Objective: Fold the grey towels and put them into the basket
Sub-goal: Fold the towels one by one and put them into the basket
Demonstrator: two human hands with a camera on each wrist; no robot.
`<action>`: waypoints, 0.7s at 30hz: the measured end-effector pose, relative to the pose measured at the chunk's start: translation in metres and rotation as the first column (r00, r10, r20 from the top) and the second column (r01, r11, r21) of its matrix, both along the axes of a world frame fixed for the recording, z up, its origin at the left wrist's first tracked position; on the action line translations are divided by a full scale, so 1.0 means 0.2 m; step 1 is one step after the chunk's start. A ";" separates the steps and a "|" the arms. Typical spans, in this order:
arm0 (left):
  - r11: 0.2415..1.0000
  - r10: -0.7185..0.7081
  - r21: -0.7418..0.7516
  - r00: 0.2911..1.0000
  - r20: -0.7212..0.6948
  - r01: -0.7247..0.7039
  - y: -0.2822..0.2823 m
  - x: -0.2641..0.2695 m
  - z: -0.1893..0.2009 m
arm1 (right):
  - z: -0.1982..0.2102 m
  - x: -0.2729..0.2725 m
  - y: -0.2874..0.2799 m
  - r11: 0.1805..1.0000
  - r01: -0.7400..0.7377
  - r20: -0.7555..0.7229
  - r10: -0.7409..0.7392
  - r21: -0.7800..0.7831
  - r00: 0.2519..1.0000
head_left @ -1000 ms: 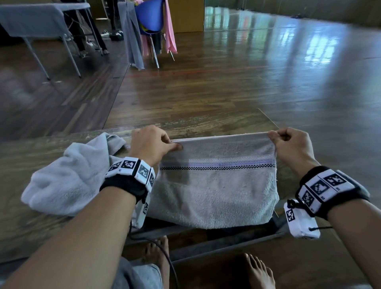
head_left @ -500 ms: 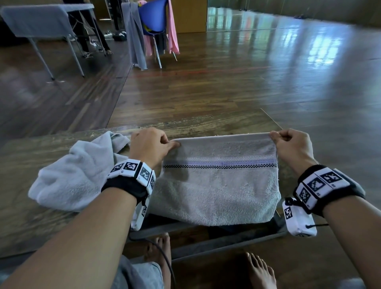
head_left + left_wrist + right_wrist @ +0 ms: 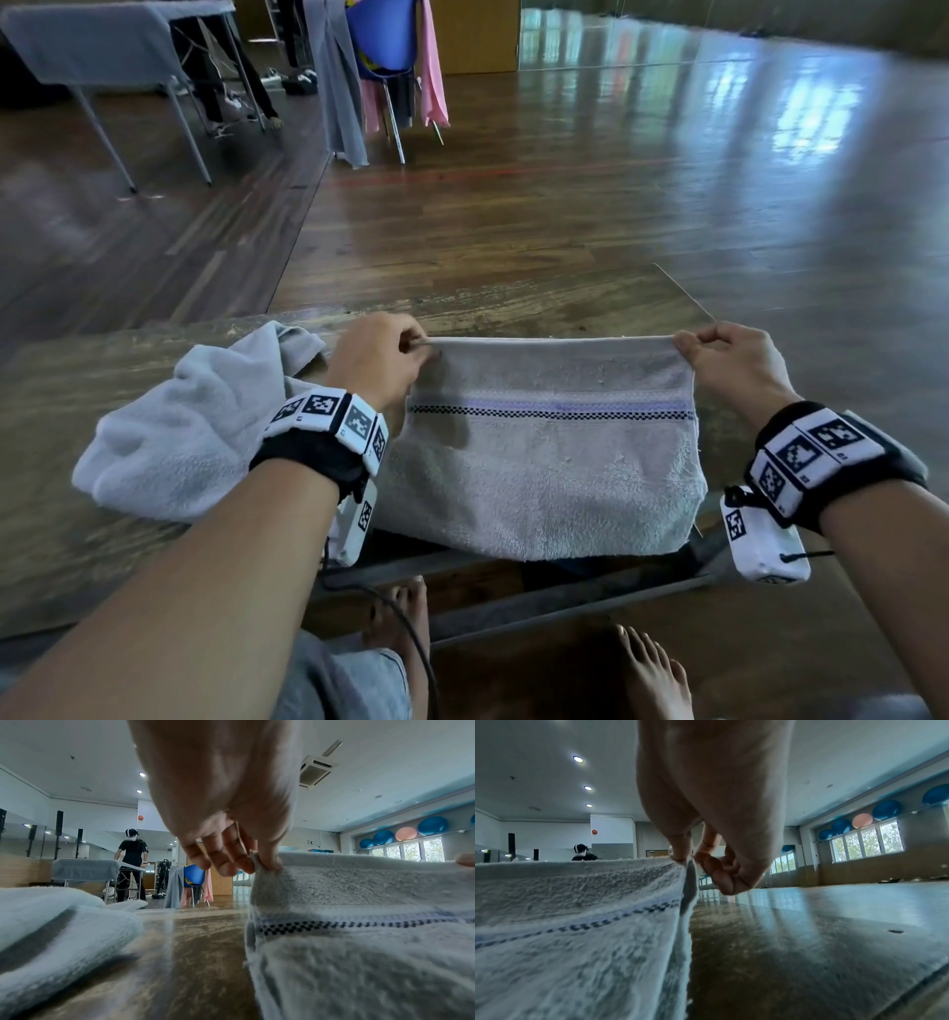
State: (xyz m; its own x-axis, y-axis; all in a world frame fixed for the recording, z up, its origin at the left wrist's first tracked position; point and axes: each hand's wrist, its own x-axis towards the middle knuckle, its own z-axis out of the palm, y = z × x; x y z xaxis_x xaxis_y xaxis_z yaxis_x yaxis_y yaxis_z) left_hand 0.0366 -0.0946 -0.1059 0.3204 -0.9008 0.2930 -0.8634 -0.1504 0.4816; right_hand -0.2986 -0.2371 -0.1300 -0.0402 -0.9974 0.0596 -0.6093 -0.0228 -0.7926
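A grey towel with a purple and black checked stripe lies doubled over on the wooden table, its near edge hanging past the table's front. My left hand pinches its far left corner, seen close in the left wrist view on the towel. My right hand pinches the far right corner, thumb and forefinger closed on the towel's edge in the right wrist view. The far edge is pulled taut between both hands. A second, crumpled grey towel lies to the left. No basket is in view.
The table's far edge runs just beyond the hands, its right corner near my right hand. Beyond lies wooden floor, a blue chair draped with cloths, and a covered table. Another person stands far off. My bare feet rest below.
Both hands have held the same pinch on the towel's far corners. The far edge is stretched slightly tauter and straighter; the towel has barely shifted.
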 end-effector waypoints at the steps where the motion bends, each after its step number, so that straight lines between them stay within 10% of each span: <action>1: 0.999 0.022 0.037 1.000 0.011 -0.022 0.00 -0.01 0.01 | 0.00 0.00 -0.01 0.999 0.001 -0.008 0.000 0.038 1.000; 6: 0.991 0.127 0.009 0.930 -0.344 -0.132 -0.04 -0.05 0.12 | 0.11 0.13 -0.03 0.984 -0.083 0.324 0.027 0.158 0.946; 10: 0.893 0.143 -0.368 0.937 -0.317 -0.261 -0.07 -0.05 0.25 | 0.30 0.22 -0.04 0.975 -0.088 0.480 0.179 -0.206 0.859; 15: 0.694 -0.056 -0.695 0.948 -0.313 -0.188 0.00 -0.03 0.36 | 0.47 0.18 0.05 0.832 -0.168 0.665 0.528 -0.528 0.528; 21: 0.850 -0.021 -0.522 0.987 -0.160 -0.066 0.09 0.08 0.20 | 0.20 0.04 0.05 0.926 -0.153 0.397 0.293 -0.346 0.870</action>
